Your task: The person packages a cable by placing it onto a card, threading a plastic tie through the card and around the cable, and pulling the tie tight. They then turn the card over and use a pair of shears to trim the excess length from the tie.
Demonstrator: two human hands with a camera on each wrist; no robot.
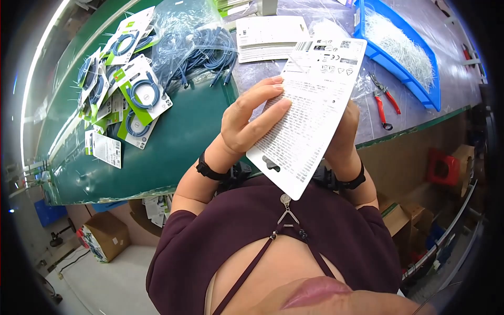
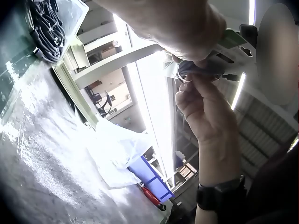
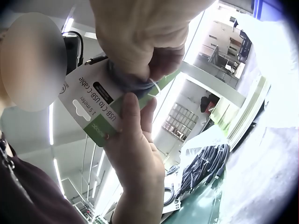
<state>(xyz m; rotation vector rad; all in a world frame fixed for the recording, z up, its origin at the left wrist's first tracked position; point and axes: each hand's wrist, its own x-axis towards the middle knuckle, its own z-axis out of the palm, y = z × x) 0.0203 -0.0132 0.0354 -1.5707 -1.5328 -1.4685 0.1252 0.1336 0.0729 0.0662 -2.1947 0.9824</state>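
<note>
A white-and-green cable card point(image 1: 315, 105) is tilted up in front of the chest, its printed back facing the head camera. My left hand point(image 1: 254, 118) grips it, fingers across the back and thumb point(image 3: 131, 109) on the front. In the right wrist view the front reads "USB-C to USB-C cable", and a dark blue coiled cable point(image 3: 122, 80) lies against it. A thin white tie point(image 3: 156, 87) loops at the coil. My right hand point(image 1: 345, 131), partly hidden behind the card in the head view, pinches this tie at the coil.
Packed cable cards point(image 1: 139, 94) pile up at the left on the green mat point(image 1: 194, 126). Loose cables point(image 1: 207, 52) lie by a clear bag. A card stack point(image 1: 268, 39), red-handled cutters point(image 1: 386, 102) and a blue tray point(image 1: 415, 86) of white ties lie at the back and right.
</note>
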